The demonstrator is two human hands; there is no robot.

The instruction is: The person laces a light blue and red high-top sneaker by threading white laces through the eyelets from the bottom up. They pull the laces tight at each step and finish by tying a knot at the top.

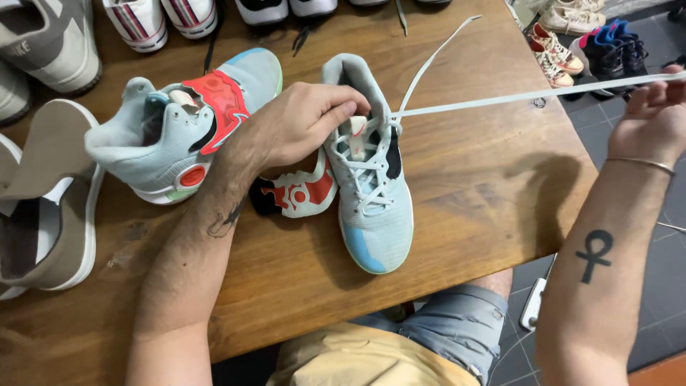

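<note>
Left hand (304, 121) clamped on the collar and tongue of the pale blue sneaker (371, 171), thumb pressed against the tongue, fingers curled over the ankle opening. Right hand (654, 114) closed around the white lace (514, 98), stretched taut from the sneaker's top eyelets out to the right, well clear of the shoe. Second lace end trailing up and away from the sneaker across the wooden table (471, 171). Sneaker lying sole down, toe toward the near table edge, its red and white strap (300, 193) flopped open just left. Matching sneaker (179, 136) tipped on its side further left, touching the left forearm. Grey and white shoes (43, 200) beyond that. More shoes (593, 43) on the tiled floor, up and right of the sneaker.
</note>
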